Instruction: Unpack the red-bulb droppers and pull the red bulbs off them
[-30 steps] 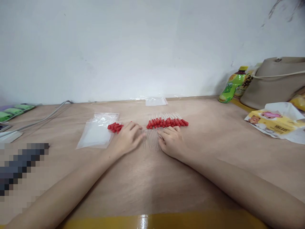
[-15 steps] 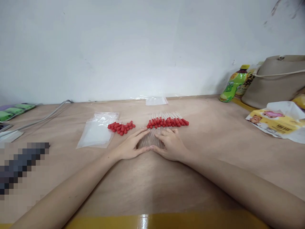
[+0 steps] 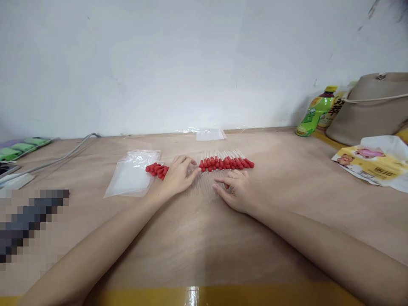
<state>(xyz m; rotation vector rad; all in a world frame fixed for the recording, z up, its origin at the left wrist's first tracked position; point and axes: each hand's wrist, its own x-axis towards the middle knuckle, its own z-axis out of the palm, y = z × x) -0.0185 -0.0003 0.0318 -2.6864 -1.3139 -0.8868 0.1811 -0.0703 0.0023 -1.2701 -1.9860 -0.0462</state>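
Red-bulbed droppers (image 3: 226,163) with thin clear stems lie side by side in a row, stems pointing towards the wall. In front of that row, loose clear thin tubes (image 3: 202,185) are spread on the table. My left hand (image 3: 180,175) is at the row's left end, thumb and forefinger apart, with nothing visible between them. It partly covers a small heap of loose red rubber bulbs (image 3: 156,170). My right hand (image 3: 237,190) rests at the right side of the clear tubes, fingers bent and thumb apart from the forefinger; I see nothing held in it.
Clear zip bags (image 3: 130,176) lie left of the red heap, and another bag (image 3: 210,135) lies by the wall. A grey cable (image 3: 70,151) runs along the left. At right stand a green bottle (image 3: 315,112) and a beige bag (image 3: 366,110), with a printed wrapper (image 3: 376,161) in front.
My left hand has lifted off the clear tubes and moved up and left, towards the red bulbs. My right hand has drawn slightly right, so the two thumbs no longer meet.
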